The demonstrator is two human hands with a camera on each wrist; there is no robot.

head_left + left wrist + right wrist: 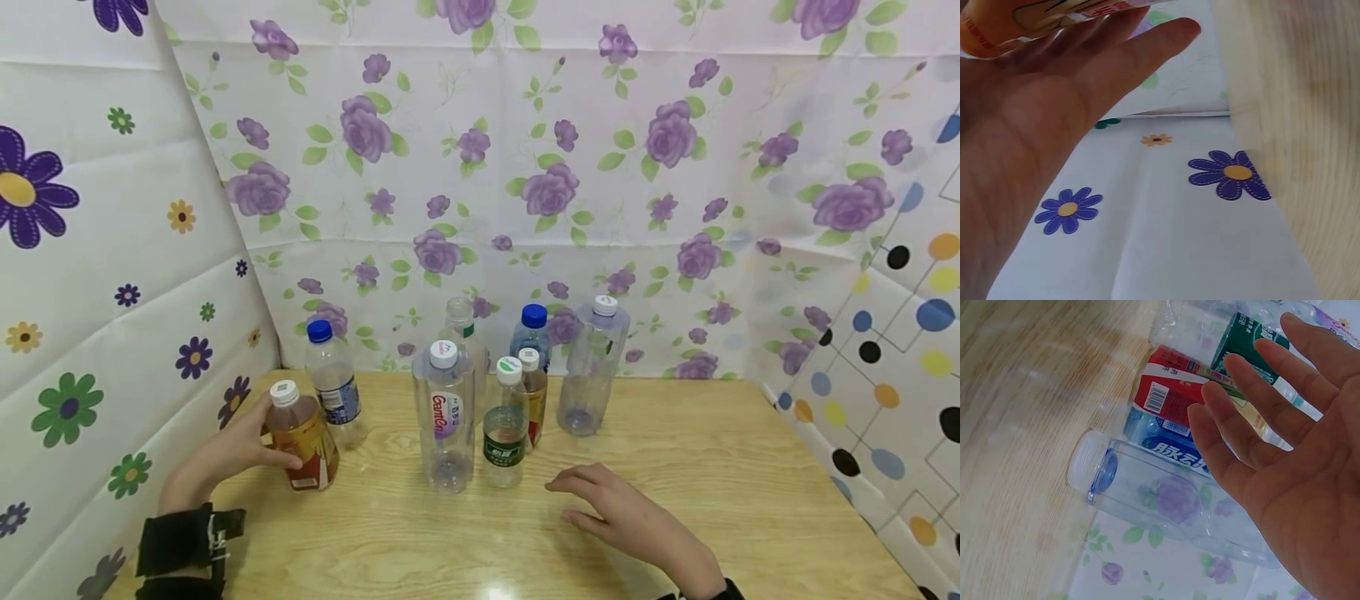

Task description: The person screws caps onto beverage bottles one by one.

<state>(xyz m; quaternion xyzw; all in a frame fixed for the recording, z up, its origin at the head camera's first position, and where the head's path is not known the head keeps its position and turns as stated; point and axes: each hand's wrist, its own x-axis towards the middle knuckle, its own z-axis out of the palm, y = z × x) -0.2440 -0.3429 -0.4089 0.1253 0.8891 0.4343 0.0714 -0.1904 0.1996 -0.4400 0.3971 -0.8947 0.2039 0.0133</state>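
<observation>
At the left, my left hand (236,450) holds a bottle with an orange and red label (306,446) and a white cap, thumb across its front and the other fingers hidden behind. Part of its label shows at the top left of the left wrist view, over the hand. Just behind that bottle stands a clear bottle with a blue cap (337,379). My right hand (626,517) hovers low over the table, relaxed and holding nothing. Nearest to it is a small clear bottle with a dark green label (505,446). The right wrist view shows its fingers (1254,394) spread slightly apart.
Grouped mid-table are a tall clear bottle with a white label (447,417), a capless clear bottle (459,312), a blue-capped bottle (534,333) and another red-labelled bottle (535,396). Right of them stands a tall clear bottle (592,367). Patterned sheets enclose the wooden table (705,442).
</observation>
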